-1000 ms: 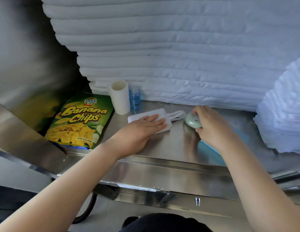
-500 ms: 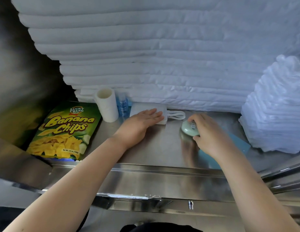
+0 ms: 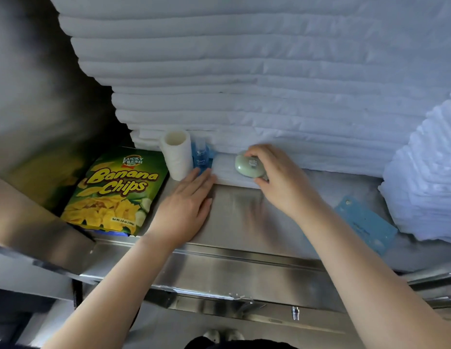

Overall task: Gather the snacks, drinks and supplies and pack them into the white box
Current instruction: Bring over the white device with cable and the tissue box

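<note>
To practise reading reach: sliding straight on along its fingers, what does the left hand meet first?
Probably the small blue bottle, right at the left hand's fingertips; depth is unclear.

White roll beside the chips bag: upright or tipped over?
Upright. The white roll stands on end on the steel shelf, its round top facing up, between the chips bag and a small blue bottle.

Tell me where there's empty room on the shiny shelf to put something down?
Bare metal shelf shows between the left hand and right hand, and again between the right hand and the blue card. The back left is crowded: banana chips bag, paper roll, blue bottle and white pack sit close together, with the green case held over the pack.
</note>
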Motion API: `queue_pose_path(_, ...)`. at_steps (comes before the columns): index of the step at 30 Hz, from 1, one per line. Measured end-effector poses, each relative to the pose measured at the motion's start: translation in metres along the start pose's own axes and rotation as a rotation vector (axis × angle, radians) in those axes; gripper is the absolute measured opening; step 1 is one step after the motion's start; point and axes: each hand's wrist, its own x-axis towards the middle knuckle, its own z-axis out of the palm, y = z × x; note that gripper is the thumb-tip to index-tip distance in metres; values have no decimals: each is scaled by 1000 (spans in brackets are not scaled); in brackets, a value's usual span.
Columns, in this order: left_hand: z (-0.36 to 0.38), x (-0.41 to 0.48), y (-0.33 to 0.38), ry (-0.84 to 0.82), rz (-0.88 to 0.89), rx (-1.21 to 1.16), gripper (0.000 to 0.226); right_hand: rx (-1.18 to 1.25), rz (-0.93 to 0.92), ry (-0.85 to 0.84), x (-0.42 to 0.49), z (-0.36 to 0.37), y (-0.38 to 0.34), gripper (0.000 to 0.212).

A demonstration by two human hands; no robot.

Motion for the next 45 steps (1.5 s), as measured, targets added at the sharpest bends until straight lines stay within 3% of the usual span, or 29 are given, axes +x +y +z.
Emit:
queue_pose_path(4, -3, -4, 1, -6, -37, -5, 41, 13, -103, -46, 26, 29, -12, 51)
queue_pose_path(9, -4, -4, 0, 18, -35, -18, 40, -28, -162, 52, 32, 40, -16, 43)
queue_pose_path(16, -3, -5, -3, 7, -36, -22, 40, -125, -100, 20, 25, 29, -26, 52)
queue_pose_path(23, -6, -6, -3, 21, 13, -8, 41, -238, 223, 191, -63, -16, 0, 52)
queue_pose_path(29, -6, -4, -1, 16, 39, 2, 48, -301, 553, 180, -131, -38, 30, 48)
queue_pose_path(32, -5, -5, -1, 17, 39, -4, 48, -279, 618, 170, -136, -32, 30, 46)
queue_pose_path(37, -4, -10, -1, 59, 41, -31, 43, -261, 538, 106, -126, -18, 14, 51)
queue_pose_path(45, -15, -45, 10, 35, 9, -51, 43, -158, 108, 40, -71, 33, -51, 52)
